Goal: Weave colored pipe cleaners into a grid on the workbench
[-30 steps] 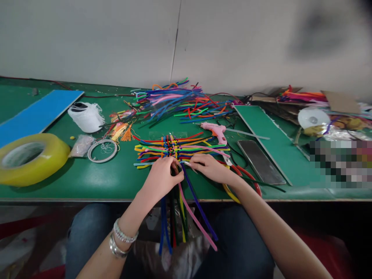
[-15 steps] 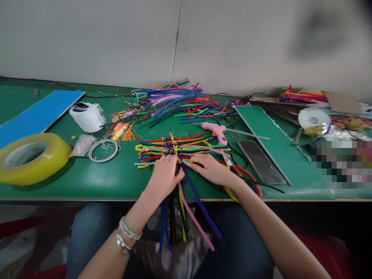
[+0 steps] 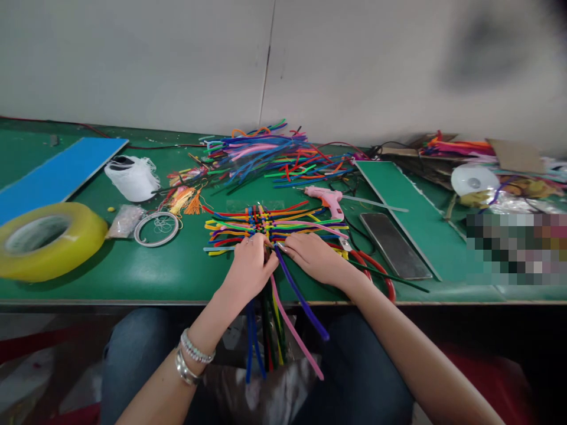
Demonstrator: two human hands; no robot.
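A woven patch of coloured pipe cleaners (image 3: 261, 223) lies on the green table before me, its loose ends sticking out left and right. Other ends hang over the table edge, among them a pink pipe cleaner (image 3: 290, 330) and a purple pipe cleaner (image 3: 301, 295). At the patch's near edge, my left hand (image 3: 252, 265) is closed with its fingers bent around pipe cleaners. My right hand (image 3: 312, 257) pinches at the same edge, close to the top of the purple strand. Fingertips partly hide the spot where both hands meet.
A pink glue gun (image 3: 326, 199), red-handled scissors (image 3: 385, 283) and a phone (image 3: 394, 245) lie to the right. Behind is a heap of pipe cleaners (image 3: 257, 150). Leftward are a tape roll (image 3: 88, 242), a white ring (image 3: 140, 236) and a white thread spool (image 3: 133, 180).
The purple strand's free end has swung slightly up and left. Both hands stay at the patch's near edge, with small finger shifts. The whole view has moved a little.
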